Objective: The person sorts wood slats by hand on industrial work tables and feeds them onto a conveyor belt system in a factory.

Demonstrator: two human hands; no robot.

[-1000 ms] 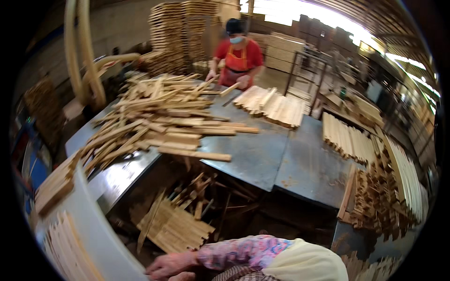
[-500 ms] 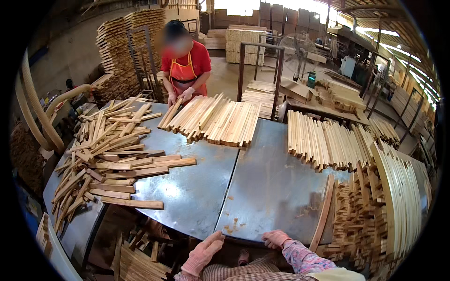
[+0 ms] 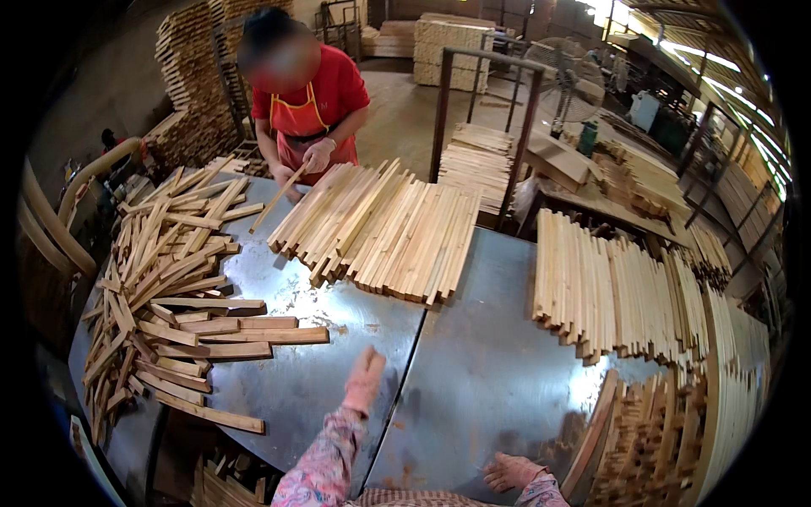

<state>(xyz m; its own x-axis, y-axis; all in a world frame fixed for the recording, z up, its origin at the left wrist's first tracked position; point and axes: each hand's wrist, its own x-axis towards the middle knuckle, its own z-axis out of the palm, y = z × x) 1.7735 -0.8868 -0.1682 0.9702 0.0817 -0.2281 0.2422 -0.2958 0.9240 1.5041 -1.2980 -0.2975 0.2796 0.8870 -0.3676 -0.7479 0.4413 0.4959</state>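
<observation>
Wooden strips (image 3: 376,232) apart from the flatly outstretched left hand (image 3: 365,378)

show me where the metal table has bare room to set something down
The widest bare patch of the metal table lies between the middle slat row, the right slat row and the right hand. A smaller one lies between the jumbled pile and the left hand. Crowded: the table's left end, under that pile, and its right side, under stacked slats.
</observation>
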